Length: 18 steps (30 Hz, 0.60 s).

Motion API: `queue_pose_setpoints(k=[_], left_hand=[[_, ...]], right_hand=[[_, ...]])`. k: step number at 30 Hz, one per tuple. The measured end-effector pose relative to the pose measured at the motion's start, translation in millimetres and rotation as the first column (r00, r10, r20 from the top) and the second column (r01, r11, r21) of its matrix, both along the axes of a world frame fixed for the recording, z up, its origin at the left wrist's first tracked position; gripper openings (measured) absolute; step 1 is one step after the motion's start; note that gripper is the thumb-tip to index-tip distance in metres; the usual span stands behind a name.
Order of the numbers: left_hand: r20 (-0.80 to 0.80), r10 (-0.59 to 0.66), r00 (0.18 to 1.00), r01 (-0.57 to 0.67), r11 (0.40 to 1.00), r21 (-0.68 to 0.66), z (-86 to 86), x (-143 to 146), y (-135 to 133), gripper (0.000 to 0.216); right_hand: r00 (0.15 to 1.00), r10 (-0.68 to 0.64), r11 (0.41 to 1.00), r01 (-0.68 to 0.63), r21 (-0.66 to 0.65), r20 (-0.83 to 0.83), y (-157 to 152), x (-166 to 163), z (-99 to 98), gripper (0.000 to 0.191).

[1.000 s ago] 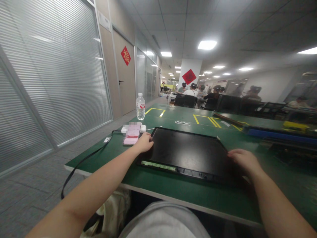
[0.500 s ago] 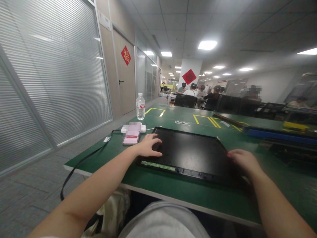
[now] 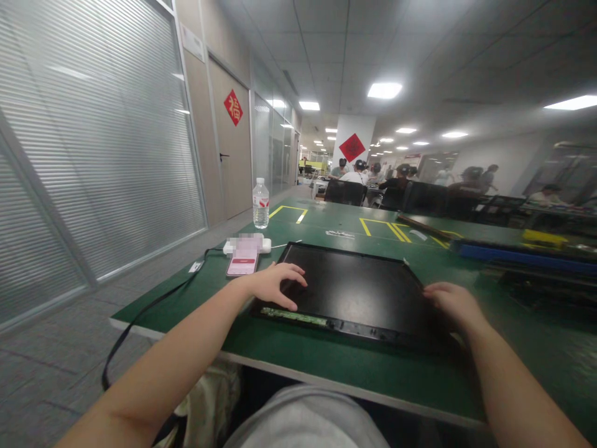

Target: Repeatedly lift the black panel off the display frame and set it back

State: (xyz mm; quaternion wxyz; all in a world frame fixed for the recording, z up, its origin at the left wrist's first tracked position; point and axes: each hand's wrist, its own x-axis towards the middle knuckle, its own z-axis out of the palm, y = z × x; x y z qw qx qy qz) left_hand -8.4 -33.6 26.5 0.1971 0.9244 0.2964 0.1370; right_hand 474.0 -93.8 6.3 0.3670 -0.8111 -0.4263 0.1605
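A flat black display panel [image 3: 354, 283] lies on the green table [image 3: 326, 379]. Along its near edge runs a dark frame strip with a green circuit board [image 3: 293, 317] exposed at the left part. My left hand [image 3: 275, 284] is over the panel's left edge with fingers spread, the thumb pointing at the near left corner. At the right edge, my right hand [image 3: 450, 302] pinches the panel's rim between thumb and fingers; part of its grip is hidden and blurred.
Left of the panel are a phone [image 3: 242, 264], a white power strip [image 3: 265, 246] with a black cable [image 3: 163, 305], and a water bottle [image 3: 261, 204]. A long blue bar [image 3: 522, 255] and dark parts lie at right. Several people sit in the background.
My left hand's thumb has come down toward the panel's near edge, and its fingers are spread wider. My right hand stays at the right edge. The view has shifted slightly.
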Motion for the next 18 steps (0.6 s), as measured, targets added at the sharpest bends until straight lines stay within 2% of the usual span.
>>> queue_pose_setpoints(k=[5,9,18], left_hand=[[0.037,-0.046,0.998,0.044,0.998,0.047,-4.3,-2,6,0.063],[0.064,-0.058,0.996,0.056,0.998,0.036,-7.5,-2,8,0.064],[0.098,-0.062,0.993,0.061,0.998,0.017,-3.4,1,3,0.063]], right_hand=[[1.0,-0.021,1.0,0.02,0.004,0.01,-4,-8,6.0,0.016],[1.0,-0.022,1.0,0.022,0.002,0.009,-6,-11,7.5,0.015],[1.0,0.012,1.0,-0.011,0.016,-0.015,2,5,-5.3,0.017]])
